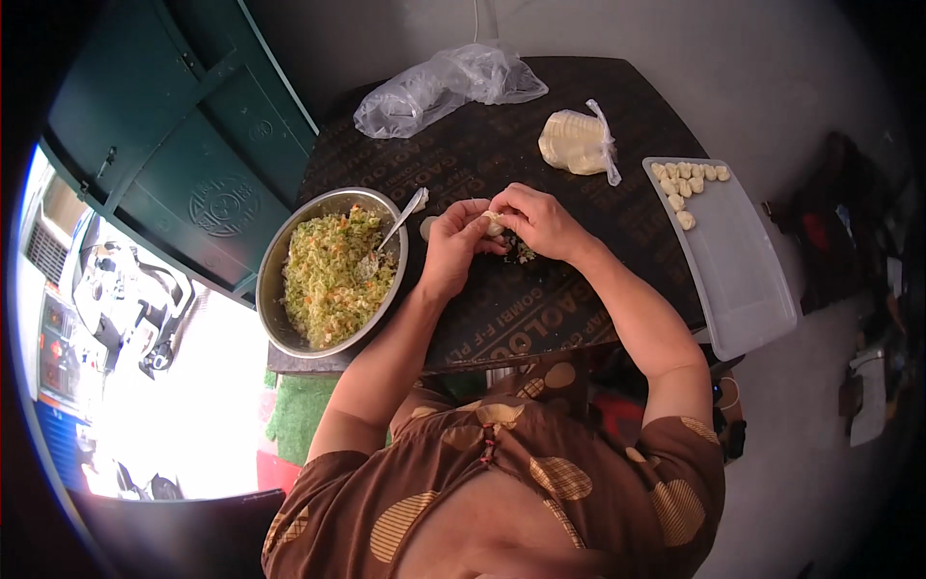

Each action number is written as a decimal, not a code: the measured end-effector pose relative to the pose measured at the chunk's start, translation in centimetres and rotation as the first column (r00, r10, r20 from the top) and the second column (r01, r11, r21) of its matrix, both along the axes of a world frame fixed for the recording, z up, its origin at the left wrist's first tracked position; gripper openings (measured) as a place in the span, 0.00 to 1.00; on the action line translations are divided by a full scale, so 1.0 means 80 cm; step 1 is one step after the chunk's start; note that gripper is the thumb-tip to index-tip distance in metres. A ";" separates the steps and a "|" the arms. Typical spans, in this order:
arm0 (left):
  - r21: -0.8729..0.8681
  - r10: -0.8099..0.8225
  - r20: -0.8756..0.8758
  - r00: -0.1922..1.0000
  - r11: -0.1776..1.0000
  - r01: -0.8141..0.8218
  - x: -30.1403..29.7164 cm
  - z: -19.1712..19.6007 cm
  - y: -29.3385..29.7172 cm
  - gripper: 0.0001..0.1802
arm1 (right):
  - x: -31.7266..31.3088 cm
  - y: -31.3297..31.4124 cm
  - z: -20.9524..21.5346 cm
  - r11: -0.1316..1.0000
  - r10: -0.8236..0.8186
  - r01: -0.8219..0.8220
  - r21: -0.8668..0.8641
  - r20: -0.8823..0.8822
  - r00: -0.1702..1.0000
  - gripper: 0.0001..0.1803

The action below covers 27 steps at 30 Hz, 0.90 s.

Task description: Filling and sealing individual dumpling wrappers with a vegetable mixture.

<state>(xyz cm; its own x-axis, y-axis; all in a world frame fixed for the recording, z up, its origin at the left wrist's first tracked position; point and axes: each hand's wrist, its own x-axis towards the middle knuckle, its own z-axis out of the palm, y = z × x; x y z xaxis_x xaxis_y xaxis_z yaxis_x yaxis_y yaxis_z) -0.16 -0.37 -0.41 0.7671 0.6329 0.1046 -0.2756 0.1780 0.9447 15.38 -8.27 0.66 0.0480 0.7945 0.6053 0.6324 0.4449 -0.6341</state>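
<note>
Over the middle of the dark table, my left hand [455, 239] and my right hand [536, 220] meet around a small pale dumpling [494, 224]. Fingers of both hands pinch its dough, and they cover much of it. Bits of filling [523, 253] lie on the table just below my right hand. To the left stands a metal bowl [264, 301] holding a chopped green and orange filling [328, 265]. A metal spoon [405, 212] rests in it, its handle over the rim towards my left hand.
A bag of pale round wrappers [571, 143] lies beyond my right hand. On the right, a translucent tray [738, 265] holds several dumplings [683, 183] at its far end. A crumpled clear plastic bag [449, 87] is at the table's back, and a green metal door [183, 145] stands left.
</note>
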 end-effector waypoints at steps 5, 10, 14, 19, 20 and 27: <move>-0.086 -0.012 0.024 1.000 0.996 0.014 -0.002 0.000 0.003 0.15 | 0.003 0.000 -0.003 0.998 -0.012 0.011 0.060 0.015 1.000 0.04; -0.138 0.044 0.077 0.996 0.990 -0.033 0.004 0.001 -0.006 0.14 | 0.005 0.001 -0.004 0.997 -0.056 0.059 0.047 -0.071 0.996 0.03; -0.173 0.014 0.091 0.996 0.985 0.002 0.001 -0.001 -0.004 0.13 | -0.001 0.001 -0.004 0.997 -0.056 0.060 0.056 -0.068 0.996 0.04; -0.156 -0.028 0.064 0.998 0.987 0.038 -0.003 -0.008 0.005 0.15 | -0.008 -0.002 0.001 0.995 -0.028 0.023 0.094 0.058 0.998 0.04; -0.142 -0.041 0.059 0.997 0.989 0.049 -0.003 -0.008 0.005 0.15 | -0.006 -0.002 0.001 0.997 -0.009 0.003 0.074 0.078 0.997 0.04; -0.093 -0.022 0.008 1.000 0.995 0.022 -0.004 -0.004 0.005 0.14 | -0.005 -0.002 0.003 0.996 0.001 -0.010 -0.088 -0.102 0.995 0.03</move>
<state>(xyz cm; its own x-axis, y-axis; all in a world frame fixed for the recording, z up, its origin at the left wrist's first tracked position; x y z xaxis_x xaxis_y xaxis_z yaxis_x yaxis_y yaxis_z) -0.50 0.07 -0.70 0.7806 0.6230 0.0510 -0.2768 0.2713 0.9218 14.95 -8.39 0.91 0.1008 0.8450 0.5252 0.5603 0.3880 -0.7317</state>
